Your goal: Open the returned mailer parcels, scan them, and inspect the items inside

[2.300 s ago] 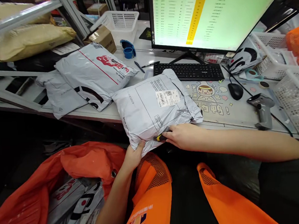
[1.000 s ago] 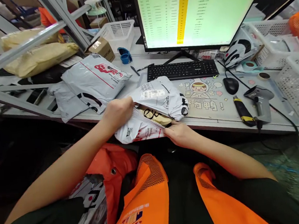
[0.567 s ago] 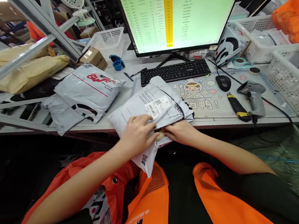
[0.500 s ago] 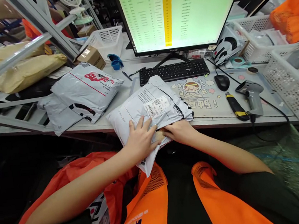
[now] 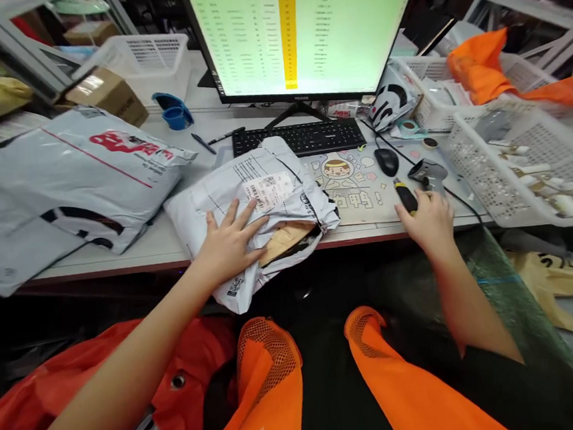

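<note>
My left hand (image 5: 231,236) lies flat with spread fingers on a grey mailer parcel (image 5: 249,198) at the desk's front edge. The parcel's near end is cut open and a brown inner wrap (image 5: 284,237) shows in the gap. My right hand (image 5: 430,219) rests at the desk edge to the right, its fingers curled over the grey barcode scanner (image 5: 426,172), right beside a black and yellow box cutter (image 5: 406,196). How firmly it grips the scanner is hidden.
A keyboard (image 5: 300,137), a monitor (image 5: 301,33) and a mouse (image 5: 387,161) stand behind the parcel. More grey mailers (image 5: 82,176) lie at the left. White baskets (image 5: 507,162) fill the right side. An orange sack (image 5: 81,387) sits by my left knee.
My right hand left the parcel's open end and moved right to the scanner beside the cutter. My left hand stays pressed on the parcel. The view swung right.
</note>
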Available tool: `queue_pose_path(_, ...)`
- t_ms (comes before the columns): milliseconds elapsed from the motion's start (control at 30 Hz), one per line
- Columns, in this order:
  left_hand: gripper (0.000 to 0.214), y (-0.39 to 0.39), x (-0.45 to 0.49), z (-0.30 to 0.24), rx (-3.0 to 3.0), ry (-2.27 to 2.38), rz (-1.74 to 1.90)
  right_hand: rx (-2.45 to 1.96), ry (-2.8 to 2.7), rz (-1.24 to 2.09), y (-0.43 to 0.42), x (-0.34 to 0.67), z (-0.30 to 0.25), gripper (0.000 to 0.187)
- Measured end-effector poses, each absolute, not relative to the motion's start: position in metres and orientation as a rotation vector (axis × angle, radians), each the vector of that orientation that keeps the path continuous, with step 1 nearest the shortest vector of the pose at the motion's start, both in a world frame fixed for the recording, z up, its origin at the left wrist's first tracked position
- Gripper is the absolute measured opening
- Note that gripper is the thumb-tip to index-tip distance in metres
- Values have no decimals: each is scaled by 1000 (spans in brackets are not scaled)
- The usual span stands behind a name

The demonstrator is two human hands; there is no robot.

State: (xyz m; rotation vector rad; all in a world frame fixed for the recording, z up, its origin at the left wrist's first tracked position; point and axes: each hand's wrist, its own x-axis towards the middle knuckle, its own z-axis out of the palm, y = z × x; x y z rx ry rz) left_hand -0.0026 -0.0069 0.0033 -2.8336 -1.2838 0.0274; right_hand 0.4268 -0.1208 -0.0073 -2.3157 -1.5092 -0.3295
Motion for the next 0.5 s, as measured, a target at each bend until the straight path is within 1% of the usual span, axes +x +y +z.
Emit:
queue_pose_path(33,66,0,0,2,-2836,-1274,18,-2498,-1442,-290,-116,442,-9,66)
queue_pose_path(67,67,7,4,1,-2841,-1261,9,-2624,-1419,-218,-110,453,-10,69)
queue_pose_path(133,67,13,12,3,-2844,-1237,-33,-2718,-1450,-85,-98,468,-15,62)
queue_pose_path(200,62,5,19,8,-2836,-1190,-120,-2705,-1456,-40,-90,474,-19,52)
queue_pose_path(300,37,-27,25,12,-2835,-1085,-272,-2565,-1383,-31,-93,472,-14,50)
queue_pose_path(367,25,-47,26,7,-2813,-1099,-347,-2368,-1378,2,-104,461,-1,51)
queue_pose_path(433,24,-58,25,-3,-2757,-1199,-408,-2127,-1520,87,-119,439,19,49)
queue_pose_path(500,25,-59,22,-15,-2721,-1264,-448,-1902,-1804,233,-130,406,40,44)
